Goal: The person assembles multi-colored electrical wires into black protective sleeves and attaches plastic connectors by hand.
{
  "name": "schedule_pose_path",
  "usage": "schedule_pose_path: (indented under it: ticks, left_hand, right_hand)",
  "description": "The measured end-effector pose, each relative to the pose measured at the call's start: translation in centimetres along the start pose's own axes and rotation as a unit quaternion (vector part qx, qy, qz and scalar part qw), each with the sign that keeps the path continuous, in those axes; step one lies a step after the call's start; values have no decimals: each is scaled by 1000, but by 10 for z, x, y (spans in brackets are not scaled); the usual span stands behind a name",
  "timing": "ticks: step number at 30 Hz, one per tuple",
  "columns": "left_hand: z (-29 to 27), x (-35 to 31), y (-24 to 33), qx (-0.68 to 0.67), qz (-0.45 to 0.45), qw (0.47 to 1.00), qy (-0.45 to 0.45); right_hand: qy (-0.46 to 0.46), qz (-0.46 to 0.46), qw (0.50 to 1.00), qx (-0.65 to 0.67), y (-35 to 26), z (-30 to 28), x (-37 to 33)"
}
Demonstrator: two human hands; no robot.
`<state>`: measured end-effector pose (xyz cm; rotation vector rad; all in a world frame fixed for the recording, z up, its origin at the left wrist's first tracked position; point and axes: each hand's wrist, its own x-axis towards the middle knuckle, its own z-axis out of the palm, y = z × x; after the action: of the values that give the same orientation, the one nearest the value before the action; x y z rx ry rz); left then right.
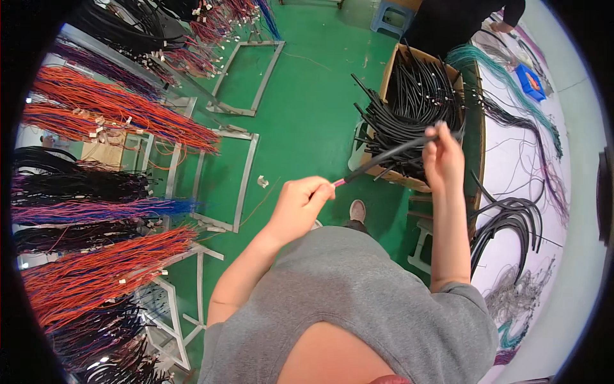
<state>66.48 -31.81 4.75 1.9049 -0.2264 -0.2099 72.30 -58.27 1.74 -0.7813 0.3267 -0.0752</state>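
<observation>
A black sleeved cable (387,154) stretches slantwise between my two hands, in front of my body. My left hand (300,203) is closed, pinching its lower left end where a short pink-purple stretch of wire (339,183) shows. At the upper right end my right hand (443,153) grips the black sleeve, fingers curled and a little smeared by motion. Just beyond my right hand stands a cardboard box (388,70) heaped with black cables (416,96), several hanging over its left side.
To the left, metal racks (246,185) carry bundles of orange wires (121,275) and blue-purple wires (109,210). A white-topped table (511,173) on the right bears black cables (511,224), teal wires (505,70) and a blue bin (530,82). Another person (454,25) is at the upper right.
</observation>
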Motion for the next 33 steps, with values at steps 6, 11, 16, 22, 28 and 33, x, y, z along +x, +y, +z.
schedule_pose_path:
  ticks: [6, 11, 16, 22, 28, 33]
  left_hand:
    - [-6, -14, -15, 8, -67, 997, 23]
    - [-22, -47, -27, 28, -117, 992, 42]
    - [-28, -71, -37, 80, -124, 987, 68]
    - [-32, -81, -32, 117, -162, 974, 102]
    - [-37, -88, -40, 60, -181, 968, 166]
    - [-45, -94, -41, 7, -165, 974, 155]
  right_hand:
    - [-11, 160, 985, -58, 49, 7, 35]
    - [33, 325, 941, 92, 134, -4, -3]
    - [-140, 363, 920, 46, 165, 41, -63]
    - [-174, 344, 922, 15, 185, 69, -84]
    - [-195, 340, 919, 42, 183, 83, -84]
    - [-249, 276, 927, -40, 174, 95, -80]
